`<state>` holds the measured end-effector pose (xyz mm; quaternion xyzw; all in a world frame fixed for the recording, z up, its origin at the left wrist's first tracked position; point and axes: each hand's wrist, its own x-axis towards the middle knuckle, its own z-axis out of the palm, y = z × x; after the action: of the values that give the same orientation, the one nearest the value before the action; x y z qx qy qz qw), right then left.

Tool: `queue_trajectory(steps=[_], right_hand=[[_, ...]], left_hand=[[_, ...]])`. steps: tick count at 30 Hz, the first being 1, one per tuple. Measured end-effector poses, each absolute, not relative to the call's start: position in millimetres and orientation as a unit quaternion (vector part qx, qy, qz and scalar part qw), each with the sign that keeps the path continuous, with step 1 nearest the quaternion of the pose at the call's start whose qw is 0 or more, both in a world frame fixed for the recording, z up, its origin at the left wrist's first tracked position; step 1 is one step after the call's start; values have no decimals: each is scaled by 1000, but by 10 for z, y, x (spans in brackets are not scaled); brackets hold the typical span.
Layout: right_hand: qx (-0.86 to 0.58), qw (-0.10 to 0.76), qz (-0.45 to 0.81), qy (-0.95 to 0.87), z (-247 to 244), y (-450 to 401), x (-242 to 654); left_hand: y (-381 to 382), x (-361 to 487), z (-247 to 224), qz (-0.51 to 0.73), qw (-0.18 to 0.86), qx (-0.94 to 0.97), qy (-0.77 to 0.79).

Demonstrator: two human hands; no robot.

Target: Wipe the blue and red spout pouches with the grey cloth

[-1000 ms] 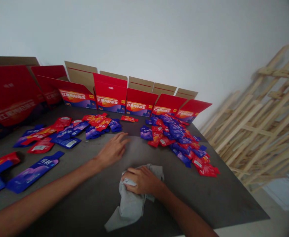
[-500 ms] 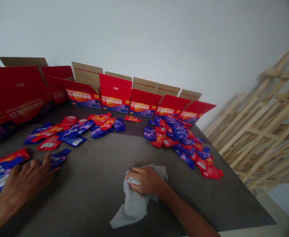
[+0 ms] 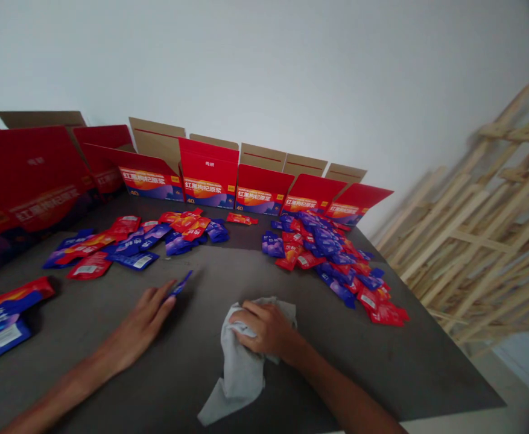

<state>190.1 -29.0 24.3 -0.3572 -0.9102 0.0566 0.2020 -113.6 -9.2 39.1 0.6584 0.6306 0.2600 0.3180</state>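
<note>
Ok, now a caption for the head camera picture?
Left hand pinches a blue sachet while right hand presses a grey cloth.

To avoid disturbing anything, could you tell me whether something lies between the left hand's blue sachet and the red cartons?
Yes: beyond the blue sachet in the left hand, loose blue and red sachets lie before the red cartons.

Counter (image 3: 382, 374) is carrying about seven open red cartons (image 3: 210, 181) along far edge, three pouch heaps (image 3: 318, 253), one red sachet (image 3: 241, 219); left hand (image 3: 137, 325) is touching one blue pouch (image 3: 180, 284), right hand (image 3: 266, 328) is gripping one grey cloth (image 3: 241, 367).
</note>
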Motion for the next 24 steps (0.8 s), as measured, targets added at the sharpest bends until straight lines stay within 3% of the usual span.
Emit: queue_trajectory(steps=[2,5,8,12,19,24], right_hand=[[-336,246,42,-908,235,-312,1898],[-303,281,19,-910,228,-345,1890],[-290,265,8,-920,226,-354,1881],[-348,244,19,-905,237,-330,1877],[-476,321,6,-819,315,-287,1907],[-463,347,13,-815,347,-259,1930]], left_hand=[[-150,-773,342,341,487,557,581],[-260,-250,271,345,717,352,494],[-352,101,225,353,803,260,405],[-398,256,201,368,823,245,356],[-378,198,232,391,744,350,413],[-366,200,190,409,733,354,413]])
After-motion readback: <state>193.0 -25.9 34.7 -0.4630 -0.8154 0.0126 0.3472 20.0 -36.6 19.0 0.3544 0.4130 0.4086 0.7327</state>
